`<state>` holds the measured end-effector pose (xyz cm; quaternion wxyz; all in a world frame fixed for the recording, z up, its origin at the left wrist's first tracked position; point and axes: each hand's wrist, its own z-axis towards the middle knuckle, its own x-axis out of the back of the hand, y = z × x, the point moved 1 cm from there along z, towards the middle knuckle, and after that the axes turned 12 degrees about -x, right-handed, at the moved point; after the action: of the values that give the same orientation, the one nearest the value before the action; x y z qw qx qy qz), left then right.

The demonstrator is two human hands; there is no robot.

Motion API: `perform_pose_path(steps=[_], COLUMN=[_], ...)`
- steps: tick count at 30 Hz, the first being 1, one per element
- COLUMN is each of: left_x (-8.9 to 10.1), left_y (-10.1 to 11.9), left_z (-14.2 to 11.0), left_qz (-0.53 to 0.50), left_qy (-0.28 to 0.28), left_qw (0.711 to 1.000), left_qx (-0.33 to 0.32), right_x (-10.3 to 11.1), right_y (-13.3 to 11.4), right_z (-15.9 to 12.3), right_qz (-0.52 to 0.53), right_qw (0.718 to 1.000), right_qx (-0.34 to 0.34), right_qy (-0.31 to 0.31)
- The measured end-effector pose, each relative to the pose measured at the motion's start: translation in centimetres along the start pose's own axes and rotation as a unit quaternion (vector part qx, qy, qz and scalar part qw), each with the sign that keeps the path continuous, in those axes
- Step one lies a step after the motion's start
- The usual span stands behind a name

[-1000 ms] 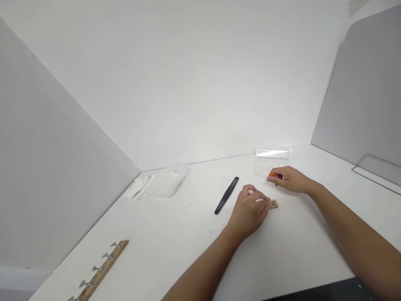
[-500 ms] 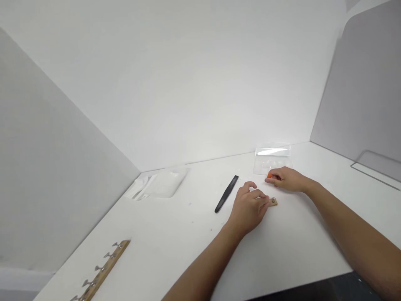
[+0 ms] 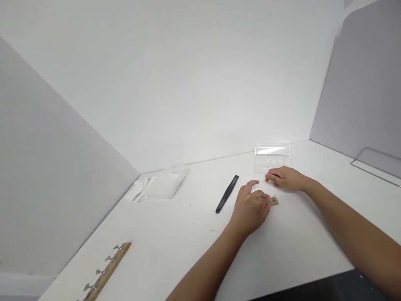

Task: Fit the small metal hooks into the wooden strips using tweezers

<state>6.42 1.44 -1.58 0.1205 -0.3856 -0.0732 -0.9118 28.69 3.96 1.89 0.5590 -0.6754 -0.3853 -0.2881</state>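
Both hands pinch, nearly closed: the left hand (image 3: 251, 210) on a wooden strip (image 3: 274, 201), the right hand (image 3: 285, 178), toward one o'clock, on an orange piece (image 3: 267, 179). Squeezed softly, either could slip.

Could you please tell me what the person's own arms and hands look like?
The left hand and right hand are bare, with no gloves or rings visible. The left forearm and right forearm are bare too, without visible sleeves, watch or bracelet.
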Motion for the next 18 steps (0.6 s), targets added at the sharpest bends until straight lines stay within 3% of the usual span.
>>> perform_pose_path(steps=[10, 16, 18], left_x=[0.7, 2.7, 3.2], left_y=[-0.4, -3.7, -5.2], left_z=[-0.5, -1.7, -2.6], left_qz=[0.016, 0.102, 0.12], left_qy=[0.032, 0.06, 0.059], left_qw=[0.999, 0.992, 0.986], left_qx=[0.006, 0.053, 0.095], right_x=[0.4, 0.2, 0.1], right_y=[0.2, 0.3, 0.3], right_z=[-0.5, -0.4, -0.4], right_qz=[0.04, 0.029, 0.027], right_qw=[0.999, 0.999, 0.999], right_qx=[0.013, 0.002, -0.005], right_qy=[0.012, 0.026, 0.025])
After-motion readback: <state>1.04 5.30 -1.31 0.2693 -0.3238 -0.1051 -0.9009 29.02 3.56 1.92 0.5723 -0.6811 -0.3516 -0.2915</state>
